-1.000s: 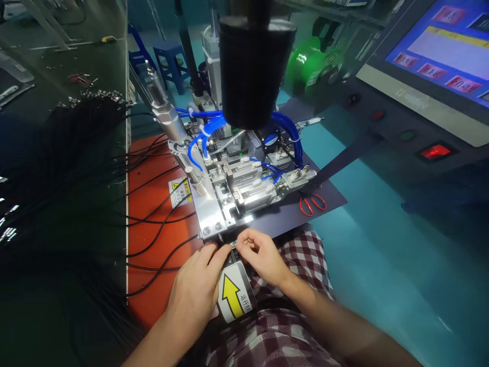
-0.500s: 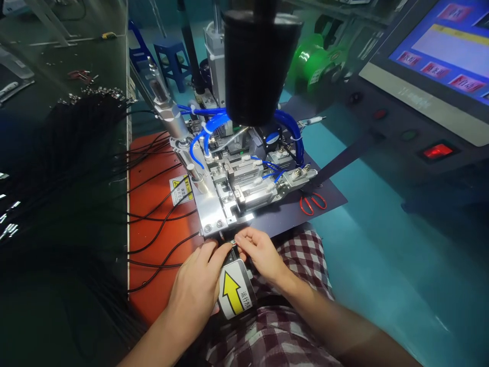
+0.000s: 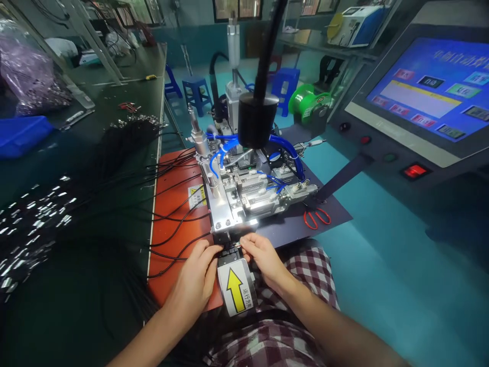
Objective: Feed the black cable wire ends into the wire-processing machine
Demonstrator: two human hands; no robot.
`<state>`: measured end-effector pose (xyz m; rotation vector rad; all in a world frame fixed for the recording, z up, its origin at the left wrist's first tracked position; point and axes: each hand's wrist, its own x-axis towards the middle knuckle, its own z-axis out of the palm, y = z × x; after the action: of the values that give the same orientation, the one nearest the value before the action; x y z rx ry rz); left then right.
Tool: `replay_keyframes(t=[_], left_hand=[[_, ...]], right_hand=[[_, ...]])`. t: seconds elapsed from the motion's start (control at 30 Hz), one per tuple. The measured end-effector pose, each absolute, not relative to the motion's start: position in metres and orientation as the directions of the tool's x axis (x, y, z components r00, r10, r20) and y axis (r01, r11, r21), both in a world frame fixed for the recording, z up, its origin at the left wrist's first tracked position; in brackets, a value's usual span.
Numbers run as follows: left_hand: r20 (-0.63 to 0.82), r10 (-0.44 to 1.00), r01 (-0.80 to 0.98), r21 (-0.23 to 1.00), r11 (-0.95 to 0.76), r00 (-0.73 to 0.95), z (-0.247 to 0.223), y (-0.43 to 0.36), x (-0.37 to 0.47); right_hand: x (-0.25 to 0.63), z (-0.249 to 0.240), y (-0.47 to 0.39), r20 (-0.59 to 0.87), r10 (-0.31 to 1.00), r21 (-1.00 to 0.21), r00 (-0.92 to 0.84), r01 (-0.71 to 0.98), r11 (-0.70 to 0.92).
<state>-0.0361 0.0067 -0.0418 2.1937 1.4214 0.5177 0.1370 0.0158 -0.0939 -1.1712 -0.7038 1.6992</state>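
Pinches a small bright wire end point(image 3: 238, 244) btwn thumb and index of R hand point(image 3: 264, 259), w/ fingertips close together, right at the black fixture point(image 3: 229, 256) on the machine front; too small for seeing details. With L hand point(image 3: 196, 272), reaches the left edge of same fixture, w/ thumb and index near each other, gap narrow; cannot tell if holding anything there. Just below, twd the lap, has a white label w/ yellow arrow point(image 3: 236, 290). Beyond both hands, faces a metal clamping machine point(image 3: 263, 196) w/ blue tubes point(image 3: 292, 153), and above it a black cylinder point(image 3: 257, 122). On L side, has black cables point(image 3: 132, 135), bundled on dark bench and running singly across the orange-red board point(image 3: 162, 288). On R side, has red-handled scissors point(image 3: 316, 219), and higher a touchscreen panel point(image 3: 420, 97) w/ lit red switch point(image 3: 415, 171).
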Motion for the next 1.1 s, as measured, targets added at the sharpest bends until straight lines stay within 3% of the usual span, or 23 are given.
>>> replay_keyframes(t=[0.33, 0.5, 0.93, 1.0, 1.1], left_hand=[[0.139, 0.904, 0.856, 0.292, -0.427, 0.403, -0.057, -0.025, -0.069], [0.109, 0.903, 0.869, 0.243, -0.43, 0.416, -0.062, -0.029, -0.07], [0.102, 0.926, 0.892, 0.246, -0.378, 0.364, -0.057, -0.025, -0.063], [0.086, 0.933, 0.878, 0.315, -0.359, 0.351, -0.044, -0.017, -0.066], [-0.006, 0.904, 0.776, 0.516, -0.363, 0.427, -0.009, -0.008, -0.082]], right_hand=[[0.137, -0.095, 0.016, -0.375, 0.922, -0.854, -0.101, -0.351, -0.385], [0.139, -0.094, 0.014, -0.375, 0.924, -0.86, -0.076, -0.343, -0.377], [0.167, -0.097, -0.001, -0.423, 0.903, -0.871, 0.072, -0.306, -0.383], [0.168, -0.094, -0.001, -0.42, 0.905, -0.876, 0.069, -0.289, -0.385], [0.171, -0.088, -0.002, -0.412, 0.908, -0.886, 0.078, -0.266, -0.379]])
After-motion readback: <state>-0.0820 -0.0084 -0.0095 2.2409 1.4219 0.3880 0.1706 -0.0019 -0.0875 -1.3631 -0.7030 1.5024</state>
